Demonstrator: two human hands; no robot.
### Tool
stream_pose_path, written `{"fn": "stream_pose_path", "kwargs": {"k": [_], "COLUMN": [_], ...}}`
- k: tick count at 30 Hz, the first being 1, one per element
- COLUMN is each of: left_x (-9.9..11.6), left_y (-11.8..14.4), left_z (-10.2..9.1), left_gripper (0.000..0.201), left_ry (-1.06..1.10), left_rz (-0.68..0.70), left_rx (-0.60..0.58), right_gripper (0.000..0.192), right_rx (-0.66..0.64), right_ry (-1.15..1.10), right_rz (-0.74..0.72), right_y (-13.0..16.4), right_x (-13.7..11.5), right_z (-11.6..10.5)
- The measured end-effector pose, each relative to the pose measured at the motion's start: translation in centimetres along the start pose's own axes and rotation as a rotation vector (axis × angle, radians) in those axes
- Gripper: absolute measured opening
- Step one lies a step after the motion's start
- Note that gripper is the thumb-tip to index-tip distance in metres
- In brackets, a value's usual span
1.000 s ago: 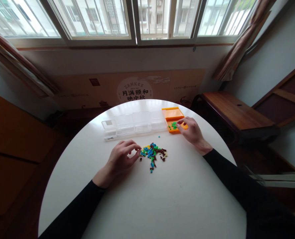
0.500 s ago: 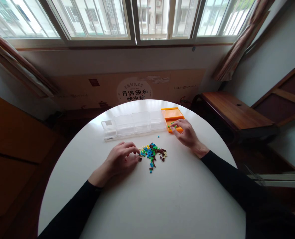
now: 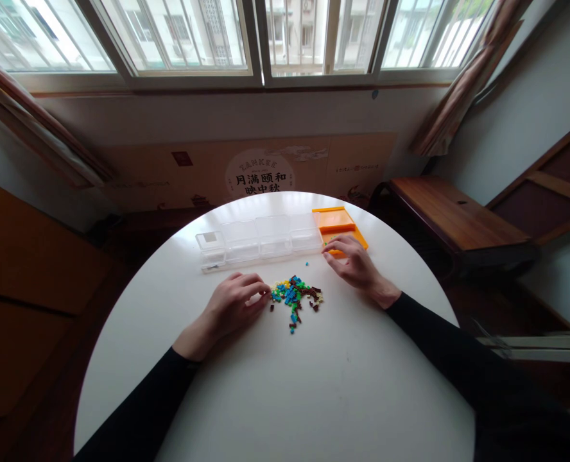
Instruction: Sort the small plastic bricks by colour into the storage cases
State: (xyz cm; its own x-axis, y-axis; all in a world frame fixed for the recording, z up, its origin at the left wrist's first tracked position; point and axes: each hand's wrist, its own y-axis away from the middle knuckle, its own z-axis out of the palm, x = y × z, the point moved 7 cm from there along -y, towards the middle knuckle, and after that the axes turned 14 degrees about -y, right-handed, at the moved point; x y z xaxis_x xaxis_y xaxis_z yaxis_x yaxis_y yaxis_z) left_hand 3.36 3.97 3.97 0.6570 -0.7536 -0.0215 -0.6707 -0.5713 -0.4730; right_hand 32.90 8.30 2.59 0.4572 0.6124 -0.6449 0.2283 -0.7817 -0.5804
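Note:
My left hand (image 3: 230,309) rests on the white table at the left edge of a pile of small toy building bricks (image 3: 292,293). Its thumb and index finger come together in a pinch; anything between the tips is too small to make out. The pile mixes blue, green, brown, yellow and cream pieces. My right hand (image 3: 355,266) hovers at the near side of an open orange plastic box (image 3: 359,237), thumb and fingers slightly apart with nothing visible in them. It hides most of the green bricks (image 3: 326,243) in the box.
A row of clear plastic boxes (image 3: 260,240) with raised lids joins the orange box on its left. One blue brick (image 3: 307,264) lies apart, between pile and boxes. The round table's (image 3: 314,398) far edge curves behind the boxes; a wooden bench (image 3: 449,212) stands right.
My right hand has drawn back from inside the orange box toward its near left corner. My left hand has barely shifted, and a brown brick beside its fingertips shows more fully.

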Motion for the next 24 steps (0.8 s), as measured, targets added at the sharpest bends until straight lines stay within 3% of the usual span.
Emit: {"fn": "stream_pose_path", "kwargs": {"k": [7, 14, 19, 24], "left_x": [-0.6, -0.4, 0.4, 1.3], "left_y": [-0.2, -0.5, -0.7, -1.0], "left_z": [-0.2, 0.2, 0.7, 1.2], "left_gripper": [0.020, 0.026, 0.030, 0.031], "left_ry": [0.172, 0.500, 0.583, 0.669], "left_rz": [-0.182, -0.499, -0.579, -0.598], "left_rx": [0.019, 0.103, 0.062, 0.036], "right_gripper": [0.011, 0.003, 0.010, 0.011], "right_rx": [-0.033, -0.148, -0.179, -0.146], "right_ry": [-0.036, -0.144, -0.144, -0.131], "right_rz": [-0.025, -0.212, -0.312, -0.352], "right_y": [-0.1, 0.2, 0.5, 0.4], "right_x": [-1.3, -6.0, -8.2, -8.8], "right_z": [0.4, 3.3, 5.6, 6.1]}}
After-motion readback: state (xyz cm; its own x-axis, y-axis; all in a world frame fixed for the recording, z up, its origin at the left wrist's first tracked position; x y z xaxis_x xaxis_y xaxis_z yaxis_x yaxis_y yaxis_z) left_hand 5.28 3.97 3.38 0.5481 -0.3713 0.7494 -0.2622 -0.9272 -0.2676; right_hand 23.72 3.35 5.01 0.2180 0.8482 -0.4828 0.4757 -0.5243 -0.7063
